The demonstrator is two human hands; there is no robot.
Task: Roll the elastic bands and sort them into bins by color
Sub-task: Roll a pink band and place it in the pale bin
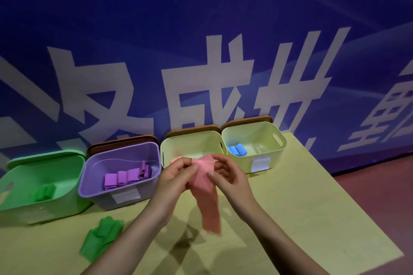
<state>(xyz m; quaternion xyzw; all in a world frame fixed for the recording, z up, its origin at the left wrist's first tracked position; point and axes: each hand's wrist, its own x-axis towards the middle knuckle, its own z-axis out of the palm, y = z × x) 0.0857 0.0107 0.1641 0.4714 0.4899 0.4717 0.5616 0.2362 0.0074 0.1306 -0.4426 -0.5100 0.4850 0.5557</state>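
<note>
Green bin: farthest left of the purple bin; a rolled green band is seen lying inside it.
Loose green band: left unrolled on the table, in front of the purple bin and a little to its left; it is judged to be work not yet done.
Purple bin: taken as the landmark; several purple rolls are lined up inside, so this colour looks largely dealt with.
Left hand: held just right of the purple bin, above the table; its fingers are curled and the upper end of the pink band is pinched by them.
Pink band: held up between both hands, right of the purple bin; the top is gathered at the fingertips while a long tail hangs free, so the roll is judged to be barely begun.
Right hand: set against the other side of the pink band, fingers bent around its top edge and gripping it.
Middle pale bin: next right of the purple bin, behind the hands; something pink may be inside, but the view is blocked and it cannot be told for sure.
Far pale bin: farthest right of the purple bin; blue rolls are stored in it.
Remaining: the pink band is to be rolled and binned, then the loose green band.
</note>
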